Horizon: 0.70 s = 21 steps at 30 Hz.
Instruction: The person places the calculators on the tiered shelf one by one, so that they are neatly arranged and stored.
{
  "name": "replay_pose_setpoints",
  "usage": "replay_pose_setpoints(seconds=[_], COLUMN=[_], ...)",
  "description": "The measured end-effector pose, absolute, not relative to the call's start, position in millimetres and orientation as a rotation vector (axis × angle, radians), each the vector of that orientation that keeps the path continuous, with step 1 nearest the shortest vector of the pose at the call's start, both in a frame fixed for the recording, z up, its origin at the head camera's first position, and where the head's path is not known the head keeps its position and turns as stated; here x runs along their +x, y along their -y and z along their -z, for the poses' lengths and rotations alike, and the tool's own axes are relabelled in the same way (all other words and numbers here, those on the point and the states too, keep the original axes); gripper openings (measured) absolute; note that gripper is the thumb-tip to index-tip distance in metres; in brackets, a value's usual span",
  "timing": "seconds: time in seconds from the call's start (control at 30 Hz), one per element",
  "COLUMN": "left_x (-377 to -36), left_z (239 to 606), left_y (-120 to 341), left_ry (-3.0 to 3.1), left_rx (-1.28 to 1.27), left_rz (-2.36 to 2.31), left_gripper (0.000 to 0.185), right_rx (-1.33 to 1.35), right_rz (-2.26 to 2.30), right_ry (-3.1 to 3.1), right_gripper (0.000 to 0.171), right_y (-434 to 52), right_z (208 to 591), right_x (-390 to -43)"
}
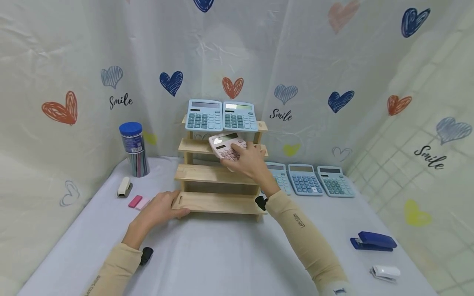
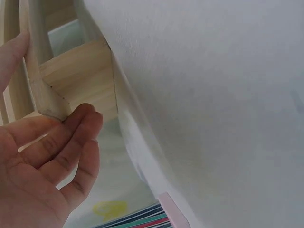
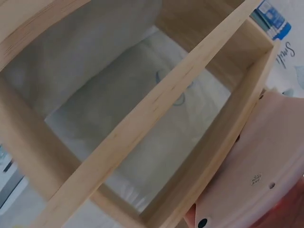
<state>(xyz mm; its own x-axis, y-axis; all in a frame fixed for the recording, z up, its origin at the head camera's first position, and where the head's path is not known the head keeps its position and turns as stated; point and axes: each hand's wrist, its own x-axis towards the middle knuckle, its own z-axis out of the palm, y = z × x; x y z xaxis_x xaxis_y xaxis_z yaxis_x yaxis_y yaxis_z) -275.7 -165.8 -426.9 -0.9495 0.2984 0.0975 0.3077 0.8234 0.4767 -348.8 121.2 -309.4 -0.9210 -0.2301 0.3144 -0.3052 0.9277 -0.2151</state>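
The pink calculator (image 1: 222,144) was clamped by the right hand (image 1: 247,159) at the wooden rack (image 1: 211,174)'s 2nd-highest tier, below 2 blue calculators (image 1: 203,116). The lowest tier (image 1: 218,202) was clasped by the left hand (image 1: 161,208); 1 of 3 calculators (image 1: 305,179) alongside was partly hidden by the right arm (image 1: 301,230).

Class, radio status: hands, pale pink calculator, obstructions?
Right hand holding pale pink calculator by second-from-top shelf of stepped wooden rack. Left hand gripping bottom shelf. No obstruction visible.
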Motion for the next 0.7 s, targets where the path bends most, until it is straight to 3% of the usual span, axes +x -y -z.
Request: replay_pose_setpoints(seconds=[0.47,0.57,0.7], left_x=[-275.3,-275.4,-275.5], left_z=[427.6,427.1,427.0], left_y=[164.7,165.2,165.5], left_ry=[2.990,2.980,2.968], left_rx=[-0.476,-0.487,-0.497], left_rz=[0.781,0.773,0.753], left_gripper=[0.081,0.080,0.080], right_rx=[0.250,0.298,0.434], right_rz=[-0.337,-0.328,-0.337], right_ry=[2.824,2.833,2.810], right_gripper=[0.078,0.083,0.077], right_y=[-79.2,-69.0,-59.6], right_z=[311.1,312.2,316.1], right_x=[-359.5,-359.8,-359.5])
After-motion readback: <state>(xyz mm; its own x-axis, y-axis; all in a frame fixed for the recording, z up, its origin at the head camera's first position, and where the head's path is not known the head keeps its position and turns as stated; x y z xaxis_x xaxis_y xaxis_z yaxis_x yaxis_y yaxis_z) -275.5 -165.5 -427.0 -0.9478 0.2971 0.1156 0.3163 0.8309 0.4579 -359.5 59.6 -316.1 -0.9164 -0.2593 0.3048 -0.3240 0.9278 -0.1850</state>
